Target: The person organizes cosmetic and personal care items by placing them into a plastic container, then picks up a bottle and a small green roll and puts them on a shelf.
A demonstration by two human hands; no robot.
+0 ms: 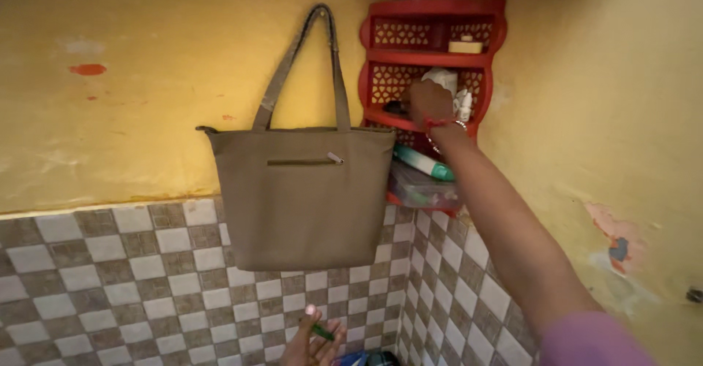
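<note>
The right hand [430,104] is reached up into the middle tier of a red corner shelf [489,80] at the far right, its fingers curled among a white bottle [441,79] and a dark thing that cannot be made out; whether anything is actually clamped cannot be told. The left hand [311,340] is held low at the near edge, palm up, fingers closed loosely around a green pen [320,330].

The shelf is crowded, so the white bottle could be knocked off if the hand is drawn back carelessly. The lower tier is overfilled: a green and white tube [423,162] lies tilted on a clear box [421,189], and a bump from the forearm might send both sliding out. The pen is held only lightly and could be dropped. The brown bag [304,190], hung by its strap just left of the shelf, might be swung by a brush of the arm.

Counted: one shelf with three tiers, one bag, one pen, one tube, one clear box, one pale bar [465,46] on the top tier, one white bottle.
</note>
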